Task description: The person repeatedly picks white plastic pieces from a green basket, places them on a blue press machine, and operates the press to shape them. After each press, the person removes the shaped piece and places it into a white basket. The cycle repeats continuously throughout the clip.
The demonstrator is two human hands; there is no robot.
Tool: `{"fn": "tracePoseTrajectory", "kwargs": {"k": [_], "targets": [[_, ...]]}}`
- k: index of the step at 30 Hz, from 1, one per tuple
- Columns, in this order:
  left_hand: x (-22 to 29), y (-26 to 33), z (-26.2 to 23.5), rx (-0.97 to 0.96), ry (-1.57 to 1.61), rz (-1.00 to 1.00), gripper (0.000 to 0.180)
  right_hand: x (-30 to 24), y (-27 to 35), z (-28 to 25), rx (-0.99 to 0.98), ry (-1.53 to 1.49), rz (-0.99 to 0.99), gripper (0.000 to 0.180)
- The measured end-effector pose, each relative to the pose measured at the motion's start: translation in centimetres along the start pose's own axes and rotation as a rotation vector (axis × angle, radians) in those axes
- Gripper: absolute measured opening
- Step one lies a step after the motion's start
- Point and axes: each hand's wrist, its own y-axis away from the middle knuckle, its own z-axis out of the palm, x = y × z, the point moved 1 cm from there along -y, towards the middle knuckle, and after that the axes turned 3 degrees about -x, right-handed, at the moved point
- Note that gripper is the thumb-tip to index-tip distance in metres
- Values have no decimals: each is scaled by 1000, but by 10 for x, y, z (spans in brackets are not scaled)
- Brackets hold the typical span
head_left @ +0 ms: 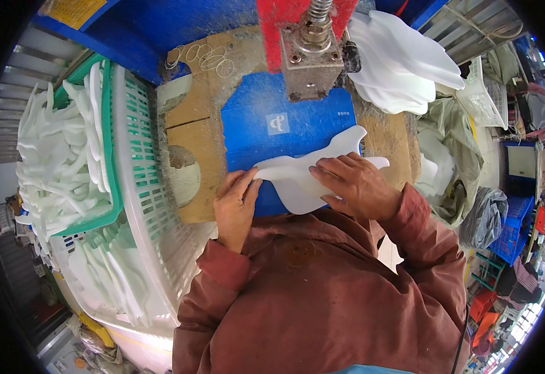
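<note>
A thin white curved piece, foam-like and with several pointed lobes (291,193), lies over the near edge of a blue sheet (254,137). My left hand (236,202) pinches its narrow left tip between thumb and fingers. On its right part rests my right hand (353,184), fingers bent over the top and thumb at the near edge, gripping it. Just beyond the blue sheet stands a machine's square metal block (310,68) with a spring above it, on a red frame (272,37).
Worn brown cardboard (201,143) covers the table. Stacked white pieces (403,62) lie at the far right. On the left, a green basket (111,187) full of white cut pieces sits by a white slatted crate (154,218). Thin white rings (207,57) lie behind.
</note>
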Motion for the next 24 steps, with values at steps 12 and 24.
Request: {"fn": "tracePoseTrajectory", "kwargs": {"k": [12, 24], "targets": [[-14, -13, 20, 87, -322, 112, 20, 18, -18, 10, -36, 25, -7, 53], [-14, -19, 23, 31, -374, 8, 15, 27, -19, 23, -45, 31, -9, 51]]}}
